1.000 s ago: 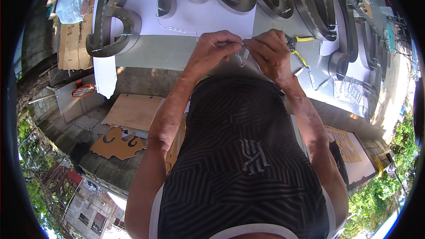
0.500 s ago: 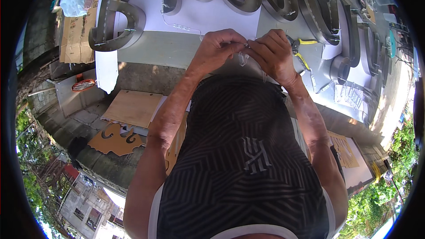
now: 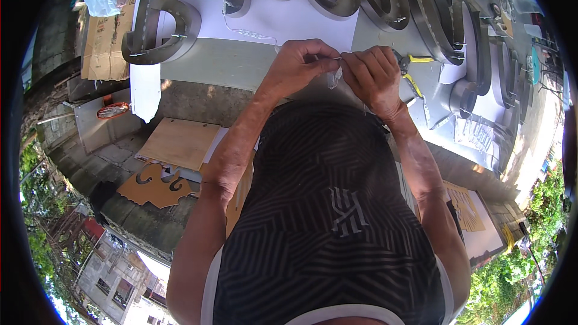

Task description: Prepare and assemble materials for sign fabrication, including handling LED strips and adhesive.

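Observation:
My left hand (image 3: pixel 301 67) and my right hand (image 3: pixel 374 77) meet just over the table's near edge, fingertips pinched together on a thin wire (image 3: pixel 341 58). Below the pinch dangles a small clear-white piece (image 3: pixel 334 78), too blurred to name for sure. A string of small white LED modules (image 3: pixel 245 33) runs from a grey metal letter down toward my left hand. Wire strippers with yellow handles (image 3: pixel 418 59) lie spread on the table just right of my right hand.
Large grey metal channel letters (image 3: pixel 328 3) stand across the table (image 3: pixel 223 54) on white sheets. More LED modules (image 3: pixel 475 132) lie at the right. Cardboard boxes (image 3: pixel 107 48) stand at the far left; wooden boards (image 3: pixel 180 141) and a cut-out brown panel (image 3: pixel 153 186) rest below.
Both hands stay pinched together, with the fingertips drawn slightly apart and a short stretch of wire showing between them. The right hand has shifted a little down. The view has tilted slightly.

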Available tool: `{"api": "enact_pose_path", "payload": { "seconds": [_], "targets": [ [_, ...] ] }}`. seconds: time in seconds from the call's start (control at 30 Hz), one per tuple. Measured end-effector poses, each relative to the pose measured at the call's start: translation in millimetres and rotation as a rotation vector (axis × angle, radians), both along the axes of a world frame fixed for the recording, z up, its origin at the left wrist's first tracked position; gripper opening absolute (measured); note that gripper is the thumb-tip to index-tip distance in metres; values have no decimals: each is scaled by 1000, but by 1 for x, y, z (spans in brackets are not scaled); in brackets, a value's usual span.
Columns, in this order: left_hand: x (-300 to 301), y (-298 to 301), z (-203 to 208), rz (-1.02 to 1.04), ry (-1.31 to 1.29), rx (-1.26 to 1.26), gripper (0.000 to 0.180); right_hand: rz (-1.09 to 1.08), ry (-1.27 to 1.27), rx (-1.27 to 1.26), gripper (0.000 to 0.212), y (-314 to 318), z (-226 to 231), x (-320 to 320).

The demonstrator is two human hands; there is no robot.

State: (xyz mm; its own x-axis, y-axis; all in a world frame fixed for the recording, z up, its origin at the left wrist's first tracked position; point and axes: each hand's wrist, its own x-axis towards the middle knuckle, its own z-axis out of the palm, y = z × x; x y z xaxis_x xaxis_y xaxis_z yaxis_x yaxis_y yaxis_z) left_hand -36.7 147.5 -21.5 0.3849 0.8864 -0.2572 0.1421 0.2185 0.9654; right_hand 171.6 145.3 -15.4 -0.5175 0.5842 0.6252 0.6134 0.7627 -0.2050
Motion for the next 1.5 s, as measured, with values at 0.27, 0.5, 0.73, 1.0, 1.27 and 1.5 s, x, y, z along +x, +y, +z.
{"api": "enact_pose_path", "payload": {
  "seconds": [0.27,0.5,0.73,1.0,1.27,1.5],
  "targets": [
    [6,0,4,12,97,324,10,21,24,-207,22,4,10,0],
    [10,-4,-2,27,147,451,9,-19,198,-740,11,-1,14,0],
    [-1,0,-4,41,135,124,10,-76,296,-596,21,-14,7,-3],
    [-2,2,-6,13,53,45,14,-62,148,-279,32,-12,0,-4],
    [2,-2,0,55,150,256,14,-78,146,-334,27,-11,2,-6],
    [12,-6,-9,108,295,700,3,-33,350,-799,15,-5,-1,5]
  ]
}}
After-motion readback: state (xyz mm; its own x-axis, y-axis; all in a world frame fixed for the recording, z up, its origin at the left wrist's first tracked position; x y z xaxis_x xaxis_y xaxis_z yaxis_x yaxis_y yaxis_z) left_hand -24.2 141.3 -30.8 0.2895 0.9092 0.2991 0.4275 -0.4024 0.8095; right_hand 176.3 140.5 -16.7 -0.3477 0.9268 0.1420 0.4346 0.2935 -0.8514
